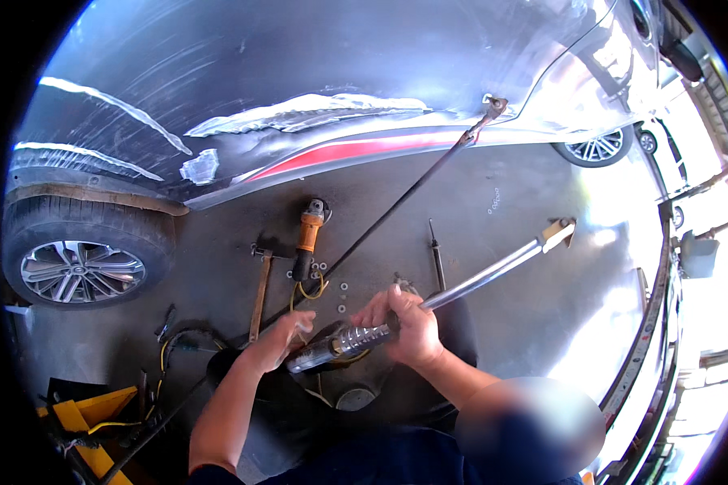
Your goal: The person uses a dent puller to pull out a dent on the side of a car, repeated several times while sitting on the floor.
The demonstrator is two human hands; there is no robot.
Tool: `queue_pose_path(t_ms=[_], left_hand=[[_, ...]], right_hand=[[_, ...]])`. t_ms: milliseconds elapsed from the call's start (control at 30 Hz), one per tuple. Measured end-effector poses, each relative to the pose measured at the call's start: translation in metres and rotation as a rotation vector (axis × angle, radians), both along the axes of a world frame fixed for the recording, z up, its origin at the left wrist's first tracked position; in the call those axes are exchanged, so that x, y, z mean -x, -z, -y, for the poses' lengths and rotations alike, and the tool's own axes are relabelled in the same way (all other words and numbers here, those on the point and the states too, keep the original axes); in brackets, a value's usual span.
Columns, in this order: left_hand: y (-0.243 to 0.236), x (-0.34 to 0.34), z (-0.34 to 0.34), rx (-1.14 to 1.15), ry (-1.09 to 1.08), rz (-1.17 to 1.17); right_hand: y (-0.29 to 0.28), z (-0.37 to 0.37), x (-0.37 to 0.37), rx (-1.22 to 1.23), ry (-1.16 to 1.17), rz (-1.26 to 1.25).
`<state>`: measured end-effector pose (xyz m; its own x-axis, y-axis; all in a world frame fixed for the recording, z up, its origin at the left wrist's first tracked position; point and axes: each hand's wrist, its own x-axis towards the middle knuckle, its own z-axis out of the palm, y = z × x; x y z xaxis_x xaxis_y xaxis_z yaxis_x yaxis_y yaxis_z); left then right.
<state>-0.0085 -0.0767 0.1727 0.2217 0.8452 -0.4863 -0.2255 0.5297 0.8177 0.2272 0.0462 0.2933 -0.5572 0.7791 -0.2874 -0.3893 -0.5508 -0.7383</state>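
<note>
My right hand (408, 331) is wrapped round a long silver tool (481, 275), which has a ribbed sleeve (356, 338) at its near end and a pale bracket (556, 234) at its far end. My left hand (287, 339) is beside the tool's near end, fingers curled and blurred; I cannot tell what they hold. A dark rod (404, 202) slants from a fitting (493, 107) on the scraped car panel (299, 65) down behind my hands. An orange angle grinder (309, 230), a hammer (260, 295) and several washers (343, 297) lie on the floor (510, 339).
The car's wheels (85, 271) (590, 149) stand at left and upper right. Cables (170, 356) and a yellow metal frame (97, 412) are at lower left. A thin tool (437, 259) is beyond my right hand. A long rail (651, 315) and another vehicle (659, 162) are at right.
</note>
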Motion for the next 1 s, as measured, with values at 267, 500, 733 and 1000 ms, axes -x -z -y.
queue_pose_path(t_ms=[267,500,733,1000], left_hand=[[0.043,-0.049,-0.021,0.541,0.143,0.437],[0.016,-0.085,-0.003,0.507,-0.359,0.37],[-0.016,-0.092,0.071,0.647,-0.308,0.189],[-0.077,-0.173,0.09,0.701,-0.702,0.309]], right_hand=[[-0.057,0.002,0.005,-0.257,-0.291,0.039],[-0.021,-0.027,0.006,-0.069,-0.282,0.099],[0.017,-0.056,0.029,0.082,-0.62,-0.12],[0.018,-0.074,0.014,0.155,-0.956,-0.319]])
